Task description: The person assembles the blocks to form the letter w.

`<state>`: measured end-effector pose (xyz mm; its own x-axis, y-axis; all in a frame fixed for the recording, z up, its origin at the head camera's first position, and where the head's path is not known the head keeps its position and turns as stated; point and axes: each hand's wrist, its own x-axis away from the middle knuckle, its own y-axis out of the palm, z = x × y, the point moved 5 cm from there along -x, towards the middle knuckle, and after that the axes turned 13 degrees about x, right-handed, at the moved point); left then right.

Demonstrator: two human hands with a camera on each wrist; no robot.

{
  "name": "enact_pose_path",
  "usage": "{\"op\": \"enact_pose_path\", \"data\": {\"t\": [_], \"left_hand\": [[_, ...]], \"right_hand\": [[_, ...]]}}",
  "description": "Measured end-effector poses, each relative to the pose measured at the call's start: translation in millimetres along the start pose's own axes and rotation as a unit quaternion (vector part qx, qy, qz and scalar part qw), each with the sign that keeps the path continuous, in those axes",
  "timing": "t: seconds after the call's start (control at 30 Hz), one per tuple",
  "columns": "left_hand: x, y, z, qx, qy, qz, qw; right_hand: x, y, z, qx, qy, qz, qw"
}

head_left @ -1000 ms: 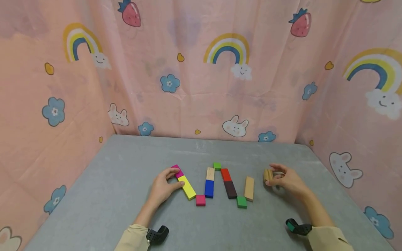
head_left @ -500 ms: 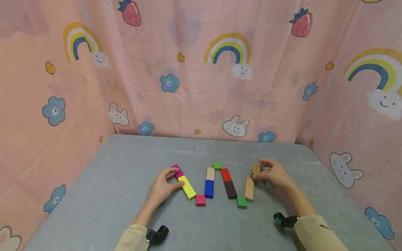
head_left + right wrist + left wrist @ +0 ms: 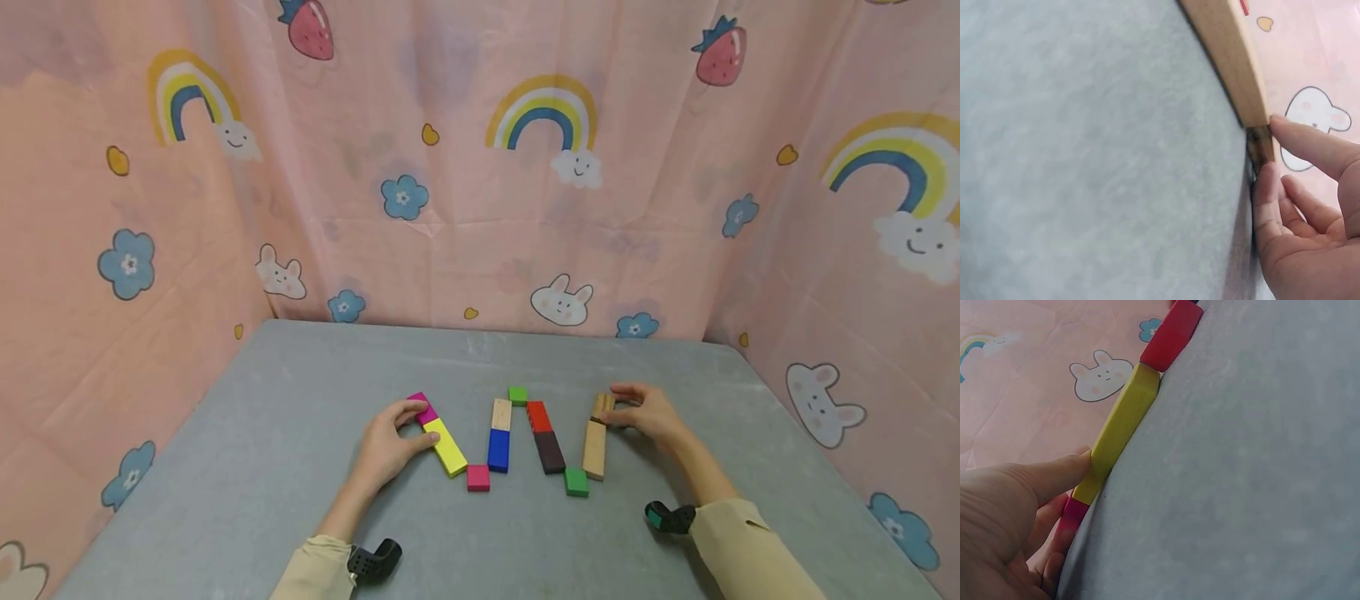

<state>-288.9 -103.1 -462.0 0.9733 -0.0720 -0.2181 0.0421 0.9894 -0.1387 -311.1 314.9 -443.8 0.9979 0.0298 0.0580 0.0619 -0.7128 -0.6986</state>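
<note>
On the left, a magenta block [image 3: 419, 401] meets the end of a long yellow block [image 3: 447, 452]. My left hand [image 3: 390, 443] has its fingertips on the magenta block and its thumb on the yellow one. A short wooden block with dark stripes [image 3: 601, 406] lies against the far end of a long plain wooden block [image 3: 595, 450]. My right hand [image 3: 651, 414] pinches the short block between thumb and fingers; in the right wrist view its thumb tip is right at the joint between the two. Part of the short block [image 3: 1261, 149] is hidden behind the fingers.
Between the hands, a zigzag row runs through a pink block [image 3: 478, 478], a blue block [image 3: 498, 451], a pale wooden block [image 3: 502, 414], a green block [image 3: 518, 396], a red block [image 3: 538, 416], a dark brown block [image 3: 551, 452] and another green block [image 3: 577, 482]. A patterned curtain [image 3: 450, 250] surrounds the grey table [image 3: 247, 500].
My right hand has brought the short striped wooden block leftward, up to the far end of the long wooden block. The left hand has stayed in place.
</note>
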Motion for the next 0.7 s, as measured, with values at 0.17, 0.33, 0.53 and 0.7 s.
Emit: {"op": "enact_pose_path", "data": {"t": [0.17,0.33,0.53,0.7], "left_hand": [[1.5,0.4,-1.5,0.001,-0.001,-0.002,1.0],[1.1,0.1,-1.5,-0.002,-0.001,0.001,1.0],[0.5,1.4,-1.1,-0.004,0.001,0.001,1.0],[0.0,1.5,-1.2,-0.004,0.001,0.0,1.0]], "right_hand": [[1.5,1.7,1.4,-0.007,0.004,0.001,1.0],[1.7,2.6,0.2,-0.026,-0.006,-0.001,0.9997],[2.1,3.0,0.3,-0.047,-0.008,-0.013,0.9988],[2.0,2.7,-0.1,-0.047,-0.007,-0.011,0.9988]]}}
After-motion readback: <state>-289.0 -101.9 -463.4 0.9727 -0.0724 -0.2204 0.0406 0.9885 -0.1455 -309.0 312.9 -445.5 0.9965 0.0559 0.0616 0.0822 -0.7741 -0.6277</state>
